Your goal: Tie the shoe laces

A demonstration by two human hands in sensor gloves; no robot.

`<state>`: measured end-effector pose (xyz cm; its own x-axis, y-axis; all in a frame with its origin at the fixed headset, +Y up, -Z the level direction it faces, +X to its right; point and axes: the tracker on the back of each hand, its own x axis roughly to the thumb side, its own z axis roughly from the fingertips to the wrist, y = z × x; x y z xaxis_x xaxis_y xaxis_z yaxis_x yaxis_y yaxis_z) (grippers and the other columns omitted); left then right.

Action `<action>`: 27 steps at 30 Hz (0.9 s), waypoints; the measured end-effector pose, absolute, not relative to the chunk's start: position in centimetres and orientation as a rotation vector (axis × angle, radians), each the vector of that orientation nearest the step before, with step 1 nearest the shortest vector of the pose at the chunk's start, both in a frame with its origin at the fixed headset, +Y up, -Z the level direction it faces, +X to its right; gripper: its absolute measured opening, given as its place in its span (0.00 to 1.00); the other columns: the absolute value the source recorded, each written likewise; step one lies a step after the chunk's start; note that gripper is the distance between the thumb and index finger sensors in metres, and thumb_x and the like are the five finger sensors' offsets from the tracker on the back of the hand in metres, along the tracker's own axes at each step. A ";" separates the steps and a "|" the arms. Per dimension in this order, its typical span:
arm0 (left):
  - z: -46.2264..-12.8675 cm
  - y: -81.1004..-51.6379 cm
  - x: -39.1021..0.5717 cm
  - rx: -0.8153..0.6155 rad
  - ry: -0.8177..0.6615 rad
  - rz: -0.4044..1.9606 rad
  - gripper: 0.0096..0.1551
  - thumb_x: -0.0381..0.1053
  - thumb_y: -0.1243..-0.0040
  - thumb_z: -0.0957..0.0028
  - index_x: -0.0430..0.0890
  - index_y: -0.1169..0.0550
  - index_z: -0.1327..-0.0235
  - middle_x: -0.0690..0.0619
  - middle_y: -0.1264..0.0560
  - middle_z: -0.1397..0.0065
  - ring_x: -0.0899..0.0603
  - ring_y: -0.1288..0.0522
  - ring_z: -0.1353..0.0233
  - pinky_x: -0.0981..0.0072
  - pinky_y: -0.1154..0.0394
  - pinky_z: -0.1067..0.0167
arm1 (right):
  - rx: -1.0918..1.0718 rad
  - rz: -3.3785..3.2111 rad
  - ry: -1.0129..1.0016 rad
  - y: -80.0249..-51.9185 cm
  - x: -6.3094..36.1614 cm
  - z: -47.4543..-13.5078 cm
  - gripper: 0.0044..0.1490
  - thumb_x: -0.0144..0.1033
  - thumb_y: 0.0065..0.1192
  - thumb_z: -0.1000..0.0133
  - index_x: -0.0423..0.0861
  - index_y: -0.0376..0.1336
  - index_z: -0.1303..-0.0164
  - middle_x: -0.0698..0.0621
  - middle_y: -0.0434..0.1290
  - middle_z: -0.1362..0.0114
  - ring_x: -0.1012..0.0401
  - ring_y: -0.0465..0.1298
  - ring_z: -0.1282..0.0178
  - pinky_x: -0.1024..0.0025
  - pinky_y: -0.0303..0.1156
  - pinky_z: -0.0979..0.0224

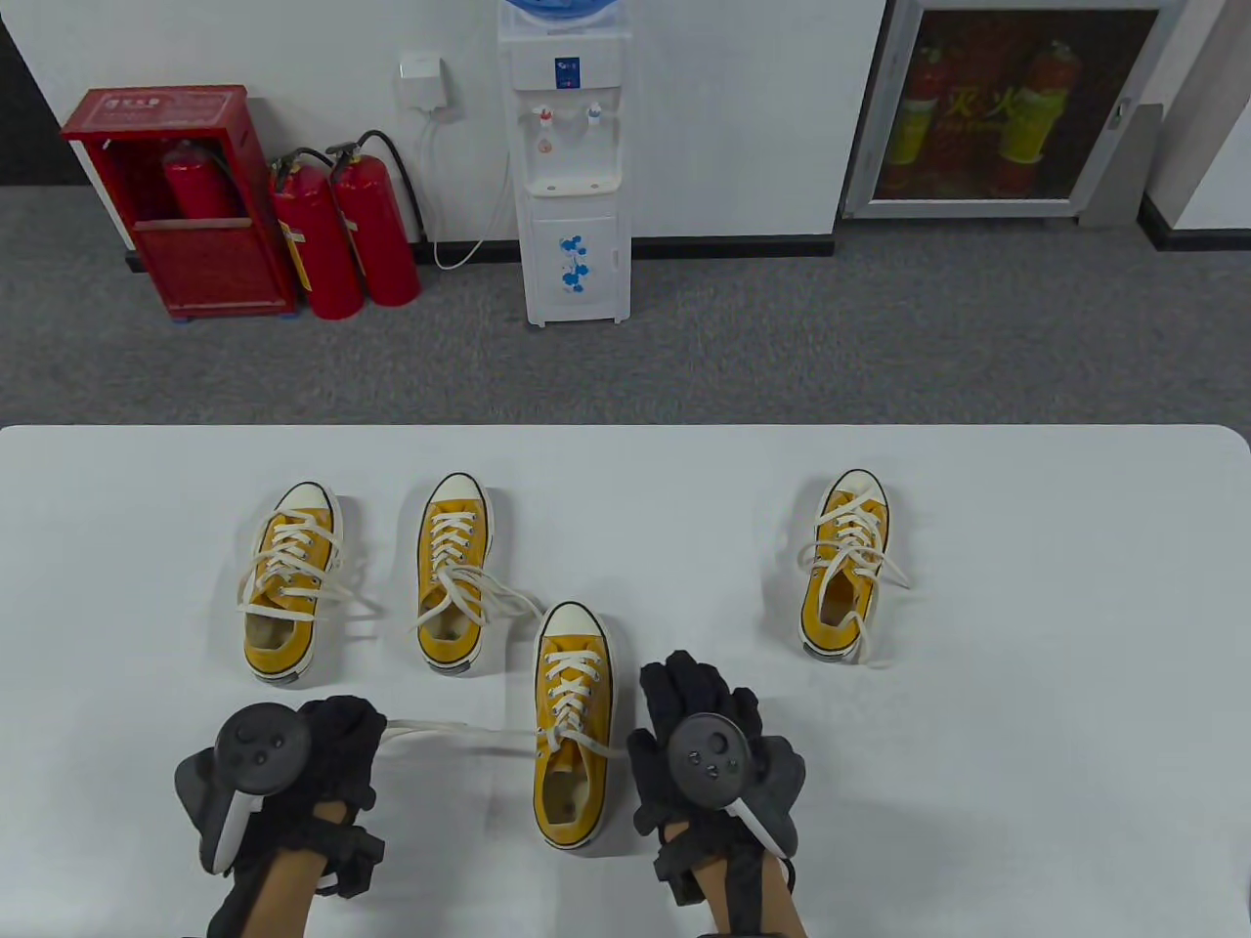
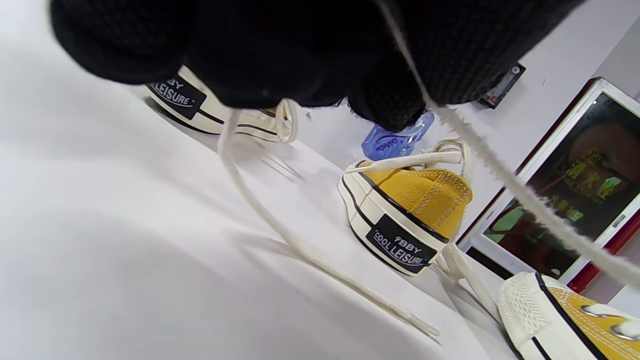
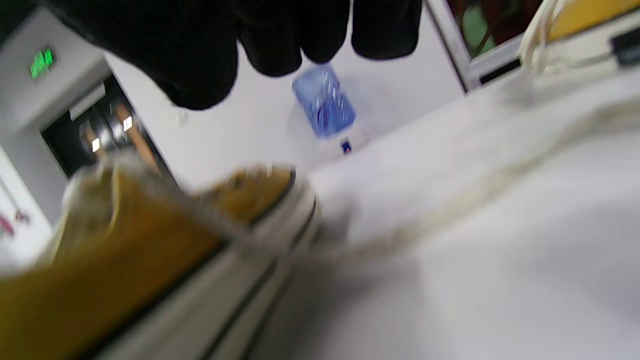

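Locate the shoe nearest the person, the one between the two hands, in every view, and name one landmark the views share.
Table view: nearest shoe sits bottom centre, between the hands.
Left wrist view: only its white toe cap shows, bottom right corner.
Right wrist view: blurred, filling the lower left.
Shared landmark: the blue water bottle.

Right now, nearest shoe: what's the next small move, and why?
Probably the right hand should pick up the other lace end. The left hand already grips one lace, stretched left from the nearest shoe, while the right hand looks empty beside it.
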<state>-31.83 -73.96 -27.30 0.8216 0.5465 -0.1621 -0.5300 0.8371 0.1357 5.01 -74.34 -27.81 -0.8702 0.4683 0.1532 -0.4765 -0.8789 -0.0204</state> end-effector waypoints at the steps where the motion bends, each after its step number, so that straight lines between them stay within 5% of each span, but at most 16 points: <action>1: -27.3 -73.9 -31.8 0.087 0.194 0.574 0.20 0.61 0.35 0.51 0.54 0.15 0.51 0.51 0.17 0.50 0.47 0.17 0.62 0.45 0.19 0.53 | 0.203 2.667 -0.005 -74.7 4.6 -27.9 0.47 0.45 0.65 0.47 0.47 0.51 0.19 0.48 0.44 0.14 0.41 0.50 0.12 0.28 0.40 0.21; 9: -27.2 -73.7 -31.3 0.094 0.173 0.572 0.20 0.61 0.36 0.51 0.53 0.15 0.52 0.51 0.17 0.50 0.47 0.17 0.62 0.45 0.19 0.53 | 0.161 2.768 0.441 -78.1 2.9 -29.1 0.50 0.42 0.67 0.48 0.47 0.46 0.18 0.49 0.34 0.14 0.40 0.38 0.12 0.28 0.31 0.22; 14: -27.2 -73.9 -31.3 0.093 0.168 0.574 0.20 0.61 0.36 0.50 0.53 0.15 0.51 0.51 0.17 0.50 0.47 0.17 0.62 0.45 0.19 0.53 | 0.135 2.725 0.322 -78.1 3.1 -29.2 0.42 0.42 0.69 0.49 0.47 0.59 0.23 0.47 0.43 0.13 0.38 0.44 0.13 0.27 0.35 0.22; 18: -27.2 -74.0 -31.3 0.093 0.164 0.580 0.20 0.61 0.36 0.50 0.53 0.15 0.52 0.51 0.17 0.50 0.46 0.17 0.62 0.45 0.19 0.53 | 0.075 2.705 0.197 -77.6 3.7 -29.2 0.27 0.42 0.73 0.51 0.51 0.73 0.40 0.48 0.58 0.17 0.39 0.52 0.14 0.28 0.40 0.22; 27: -27.2 -74.0 -31.4 0.097 0.166 0.587 0.20 0.61 0.36 0.51 0.53 0.15 0.52 0.51 0.17 0.50 0.47 0.17 0.62 0.45 0.19 0.53 | 0.061 2.306 0.145 -76.0 7.5 -29.0 0.27 0.48 0.71 0.51 0.45 0.74 0.48 0.48 0.65 0.24 0.41 0.62 0.18 0.28 0.44 0.23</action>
